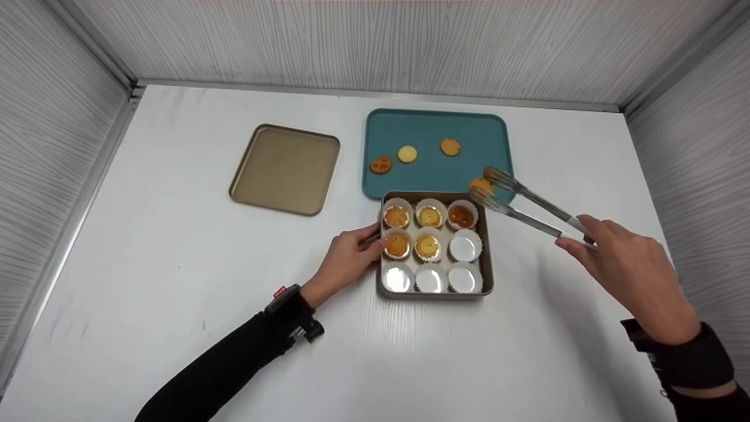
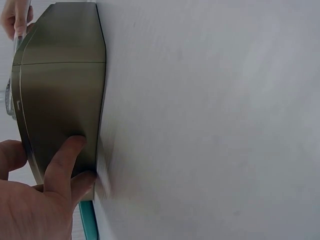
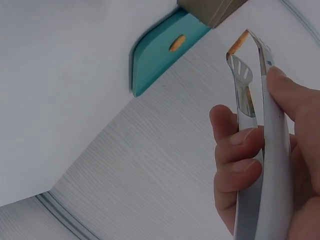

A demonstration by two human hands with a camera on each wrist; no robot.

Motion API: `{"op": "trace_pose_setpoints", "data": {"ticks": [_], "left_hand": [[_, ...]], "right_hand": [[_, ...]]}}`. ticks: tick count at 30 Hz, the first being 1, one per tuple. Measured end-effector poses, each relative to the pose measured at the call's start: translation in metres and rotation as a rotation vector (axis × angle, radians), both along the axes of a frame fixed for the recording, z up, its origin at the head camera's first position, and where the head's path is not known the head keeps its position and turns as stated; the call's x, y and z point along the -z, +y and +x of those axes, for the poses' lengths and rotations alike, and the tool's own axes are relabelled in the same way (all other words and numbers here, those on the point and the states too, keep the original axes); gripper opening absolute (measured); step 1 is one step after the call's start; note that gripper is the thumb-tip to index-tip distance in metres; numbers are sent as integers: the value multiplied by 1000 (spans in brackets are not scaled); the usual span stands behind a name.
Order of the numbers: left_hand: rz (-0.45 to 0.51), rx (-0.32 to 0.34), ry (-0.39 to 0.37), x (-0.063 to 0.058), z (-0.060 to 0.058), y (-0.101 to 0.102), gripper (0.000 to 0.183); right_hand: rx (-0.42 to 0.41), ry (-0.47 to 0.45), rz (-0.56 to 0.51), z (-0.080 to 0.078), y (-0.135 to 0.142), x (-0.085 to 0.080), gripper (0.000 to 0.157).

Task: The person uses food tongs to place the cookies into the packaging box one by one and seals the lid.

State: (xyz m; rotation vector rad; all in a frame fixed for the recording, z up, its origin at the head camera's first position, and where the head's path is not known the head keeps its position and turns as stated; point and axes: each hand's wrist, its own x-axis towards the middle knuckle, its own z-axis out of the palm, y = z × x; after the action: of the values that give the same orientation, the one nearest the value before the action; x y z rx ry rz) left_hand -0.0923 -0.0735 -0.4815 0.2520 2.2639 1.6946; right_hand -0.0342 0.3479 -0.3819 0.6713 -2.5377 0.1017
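Observation:
My right hand [image 1: 630, 269] holds a pair of metal tongs [image 1: 536, 225] with pale handles, fingers and thumb wrapped round them in the right wrist view. A round golden cookie [image 1: 480, 186] is pinched between the tong tips, above the tray's near right corner. My left hand [image 1: 351, 255] grips the left wall of a square gold tin [image 1: 433, 296], thumb at the rim and fingers against the outside [image 2: 65, 165]. Inside the tin, white paper cups stand in three rows. Cookies fill the back row and two cups of the middle row; the front-row cups [image 1: 430, 279] hold nothing.
Behind the tin lies a teal tray [image 1: 430, 126] bearing a pretzel cookie [image 1: 381, 164], a pale round cookie [image 1: 407, 154] and a golden cookie [image 1: 450, 146]. A square gold lid [image 1: 287, 170] lies to the left. Pale wood-grain panels [image 1: 375, 50] enclose the white table.

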Motion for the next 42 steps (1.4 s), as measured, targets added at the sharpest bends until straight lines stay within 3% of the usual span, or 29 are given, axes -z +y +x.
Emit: {"op": "trace_pose_setpoints", "data": {"ticks": [13, 20, 32, 39, 42], "left_hand": [[-23, 0, 9, -2, 1, 0, 51], [-23, 7, 6, -4, 1, -1, 51], [-25, 2, -3, -4, 0, 1, 51], [-14, 3, -10, -3, 0, 1, 51], [-10, 3, -1, -2, 0, 0, 51]], "right_hand": [[-86, -22, 36, 16, -2, -15, 66], [-91, 15, 147, 23, -11, -22, 64], [-131, 3, 236, 22, -31, -30, 63], [-136, -84, 275, 20, -38, -33, 36], [-132, -98, 279, 20, -40, -32, 39]]}}
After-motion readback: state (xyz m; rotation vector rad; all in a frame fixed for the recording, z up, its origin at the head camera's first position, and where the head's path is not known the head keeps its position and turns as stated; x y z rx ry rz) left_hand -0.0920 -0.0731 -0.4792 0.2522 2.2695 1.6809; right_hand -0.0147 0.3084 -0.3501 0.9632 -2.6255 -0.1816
